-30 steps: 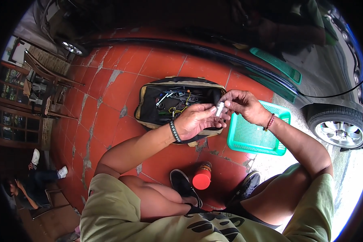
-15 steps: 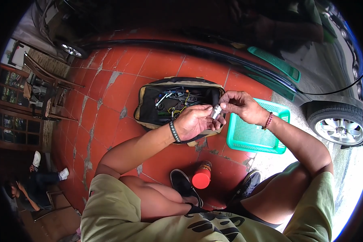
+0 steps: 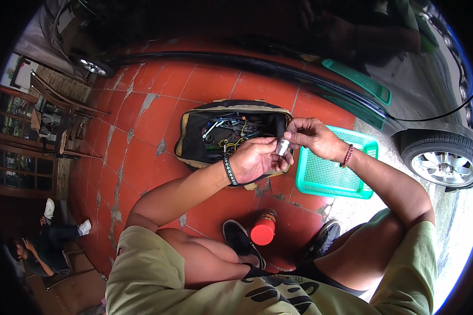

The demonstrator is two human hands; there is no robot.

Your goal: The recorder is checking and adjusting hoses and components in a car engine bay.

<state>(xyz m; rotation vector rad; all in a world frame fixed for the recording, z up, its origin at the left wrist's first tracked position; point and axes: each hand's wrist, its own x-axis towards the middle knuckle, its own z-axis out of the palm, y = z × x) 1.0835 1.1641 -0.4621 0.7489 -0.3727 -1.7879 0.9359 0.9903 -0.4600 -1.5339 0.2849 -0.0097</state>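
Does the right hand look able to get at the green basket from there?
Probably yes: the basket sits just beneath the right hand and forearm, its open top mostly uncovered, though that hand's fingertips are busy with a metal piece.

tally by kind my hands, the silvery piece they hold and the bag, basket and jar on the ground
Left hand and right hand: 2
Silvery piece: 1
Open tool bag: 1
Green basket: 1
Red-lidded jar: 1
Total: 6
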